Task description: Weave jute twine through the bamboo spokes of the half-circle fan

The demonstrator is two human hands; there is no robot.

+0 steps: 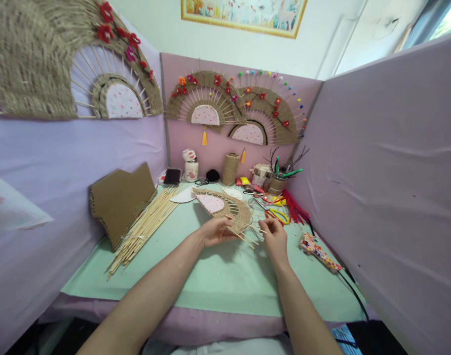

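My left hand (218, 231) is closed on the lower edge of a half-round woven twine fan (240, 213), holding it tilted above the table. A pink dotted half-circle (210, 202) forms the fan's centre. Several bare sticks (249, 239) poke out from its lower right end. Beside those sticks, my right hand (273, 234) is pinched, thumb against forefinger, where thin twine seems to run; what exactly is between the fingertips is too small to make out. Just beyond it lie scissors (279, 215) with yellow handles.
A bundle of thin sticks (147, 229) and a cut cardboard piece (120, 202) are at the left. A patterned glue gun (319, 252) with a black cable lies at the right. A twine spool (231, 168) stands at the back, below finished fans (206, 81) on the partition.
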